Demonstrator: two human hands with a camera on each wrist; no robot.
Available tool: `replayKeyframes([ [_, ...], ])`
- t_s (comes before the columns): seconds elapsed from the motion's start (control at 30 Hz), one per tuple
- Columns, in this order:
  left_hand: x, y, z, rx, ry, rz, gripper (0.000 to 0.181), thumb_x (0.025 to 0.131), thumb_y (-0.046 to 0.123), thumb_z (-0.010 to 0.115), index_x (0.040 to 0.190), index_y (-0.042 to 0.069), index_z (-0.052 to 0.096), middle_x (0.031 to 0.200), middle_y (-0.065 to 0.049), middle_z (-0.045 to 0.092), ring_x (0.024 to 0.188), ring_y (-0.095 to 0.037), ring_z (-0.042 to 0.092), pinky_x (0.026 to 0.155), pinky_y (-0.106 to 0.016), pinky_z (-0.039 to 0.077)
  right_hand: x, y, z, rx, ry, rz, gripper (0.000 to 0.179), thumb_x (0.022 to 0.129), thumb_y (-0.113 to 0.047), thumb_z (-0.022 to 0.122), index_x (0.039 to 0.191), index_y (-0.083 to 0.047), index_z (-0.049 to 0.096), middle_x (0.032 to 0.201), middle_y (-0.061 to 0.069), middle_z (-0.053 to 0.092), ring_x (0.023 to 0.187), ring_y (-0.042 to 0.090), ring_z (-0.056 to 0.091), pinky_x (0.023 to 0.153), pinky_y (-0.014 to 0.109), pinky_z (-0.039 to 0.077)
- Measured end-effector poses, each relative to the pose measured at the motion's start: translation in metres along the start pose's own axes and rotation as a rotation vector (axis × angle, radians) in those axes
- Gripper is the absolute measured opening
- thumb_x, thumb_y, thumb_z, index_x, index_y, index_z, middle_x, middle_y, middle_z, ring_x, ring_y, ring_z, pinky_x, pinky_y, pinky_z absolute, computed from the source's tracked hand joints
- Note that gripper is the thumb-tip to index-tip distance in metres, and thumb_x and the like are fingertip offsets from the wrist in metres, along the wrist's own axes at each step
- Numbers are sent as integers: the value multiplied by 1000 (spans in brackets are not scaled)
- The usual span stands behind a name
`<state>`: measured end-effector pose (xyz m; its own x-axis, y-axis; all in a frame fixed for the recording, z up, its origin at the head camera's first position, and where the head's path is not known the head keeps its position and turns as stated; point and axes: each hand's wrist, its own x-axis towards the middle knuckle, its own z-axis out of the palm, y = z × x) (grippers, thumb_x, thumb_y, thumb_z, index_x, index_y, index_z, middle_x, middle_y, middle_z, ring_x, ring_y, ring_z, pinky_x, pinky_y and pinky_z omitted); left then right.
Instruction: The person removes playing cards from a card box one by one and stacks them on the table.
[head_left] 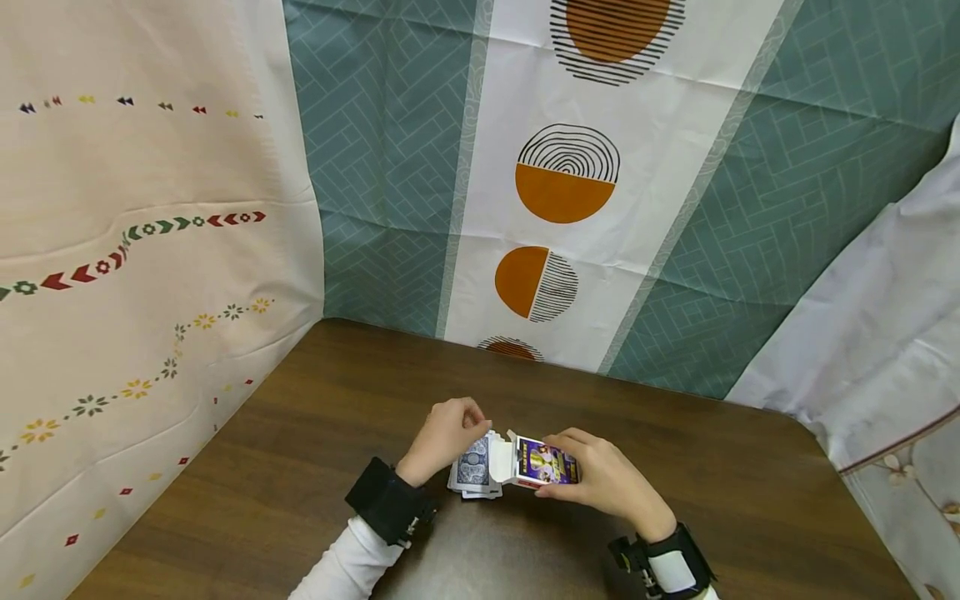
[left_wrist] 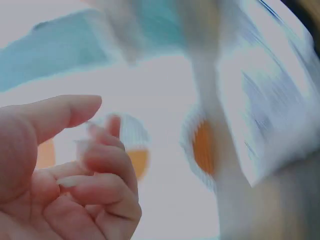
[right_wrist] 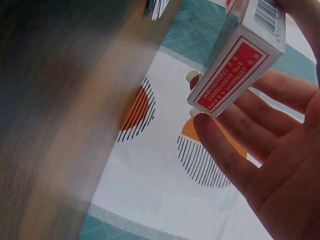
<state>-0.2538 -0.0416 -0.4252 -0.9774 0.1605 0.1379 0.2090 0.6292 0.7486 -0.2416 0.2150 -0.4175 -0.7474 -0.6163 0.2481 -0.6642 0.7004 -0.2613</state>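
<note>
In the head view, a small stack of playing cards [head_left: 473, 467] lies face down on the table, its edges slightly uneven. My left hand [head_left: 447, 435] is over the far left side of the stack. The left wrist view shows its fingers [left_wrist: 107, 165] loosely bent with nothing between them and the thumb. My right hand [head_left: 609, 479] grips a purple-fronted card box [head_left: 546, 463] by its right end, thumb on the near side. The box's white flap [head_left: 502, 461] stands open toward the cards. In the right wrist view, fingertips support the box's red-and-white side [right_wrist: 230, 75].
A brown wooden table [head_left: 285, 450] extends around the hands. Behind it hangs a teal and white curtain [head_left: 390, 208] with orange circles. Cream patterned cloth [head_left: 150, 333] borders the left side, and white cloth [head_left: 885, 333] the right.
</note>
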Motion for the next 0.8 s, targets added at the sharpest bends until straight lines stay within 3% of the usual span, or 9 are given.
replayKeyframes([
  [0.1, -5, 14, -3, -103, -104, 49, 15, 85, 20, 72, 80, 6, 69, 64, -1, 50, 58, -12, 43, 51, -23, 31, 1, -1, 0, 5, 4, -8, 66, 73, -63, 72, 116, -13, 66, 106, -4, 65, 82, 3, 55, 70, 19, 51],
  [0.23, -11, 22, 2, -97, -188, 38, 20, 81, 21, 76, 70, 7, 66, 61, 6, 45, 56, -9, 40, 49, -21, 28, 1, -4, -1, 6, 16, -26, 66, 74, -63, 72, 116, -13, 66, 106, -4, 65, 81, 3, 55, 69, 19, 51],
  [0.4, -15, 24, 12, -62, -177, 25, 29, 83, 24, 74, 64, 8, 60, 56, 8, 41, 50, -7, 37, 46, -21, 26, 0, -6, -2, -2, 43, -62, 64, 75, -60, 73, 116, -12, 65, 106, -4, 64, 81, 2, 55, 68, 18, 50],
  [0.6, -14, 24, 16, 1, -139, 39, 30, 80, 24, 76, 61, 8, 60, 60, 6, 47, 57, -9, 40, 55, -22, 29, 1, -7, -4, -10, 74, -90, 62, 75, -58, 74, 116, -13, 65, 108, -4, 64, 83, 3, 57, 69, 19, 51],
  [0.8, -12, 22, 9, -109, -222, -20, 27, 81, 22, 76, 66, 6, 62, 66, 3, 52, 54, -9, 43, 47, -21, 31, 0, -8, -5, -5, 68, -85, 61, 75, -57, 75, 116, -13, 65, 108, -4, 64, 84, 4, 57, 71, 20, 52],
])
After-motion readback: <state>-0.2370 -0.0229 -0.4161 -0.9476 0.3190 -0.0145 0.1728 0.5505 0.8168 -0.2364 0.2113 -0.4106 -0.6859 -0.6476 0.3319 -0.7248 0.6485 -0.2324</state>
